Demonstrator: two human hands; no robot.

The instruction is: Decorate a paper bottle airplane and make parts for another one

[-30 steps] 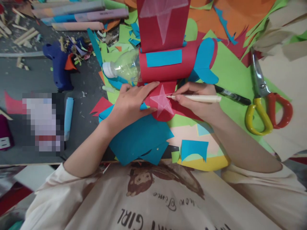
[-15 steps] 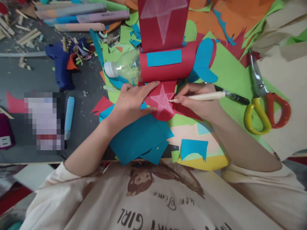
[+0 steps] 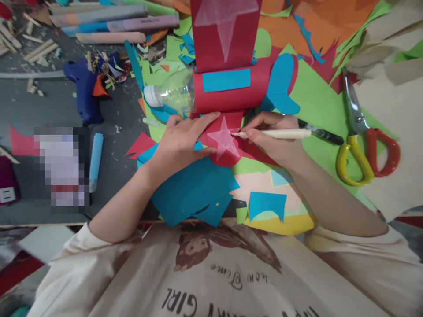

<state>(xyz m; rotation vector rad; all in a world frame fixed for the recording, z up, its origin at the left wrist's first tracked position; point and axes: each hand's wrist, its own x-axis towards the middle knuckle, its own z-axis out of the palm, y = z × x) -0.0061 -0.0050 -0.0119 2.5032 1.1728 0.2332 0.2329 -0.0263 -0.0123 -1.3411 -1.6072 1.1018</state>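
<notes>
My left hand (image 3: 180, 143) lies flat with fingers stretched out, pressing down the near red paper wing (image 3: 228, 156) of a plastic bottle (image 3: 172, 93) wrapped in red paper (image 3: 231, 94). My right hand (image 3: 272, 141) pinches a white pen (image 3: 276, 134). The pen's tip rests on the right side of a whitish star (image 3: 223, 140) drawn on that wing. A second red wing (image 3: 224, 33) with a white star stands on the far side of the bottle. Blue paper pieces (image 3: 280, 83) form the tail.
A black marker (image 3: 322, 134) lies just right of my right hand, and scissors (image 3: 361, 132) with yellow and red handles lie further right. A blue glue gun (image 3: 84, 90) sits at the left. Coloured paper scraps (image 3: 194, 189) cover the table; paper rolls (image 3: 112, 22) lie at the back.
The pen tip slid down the star's right side and came back up to its starting spot. My left hand stayed put on the wing.
</notes>
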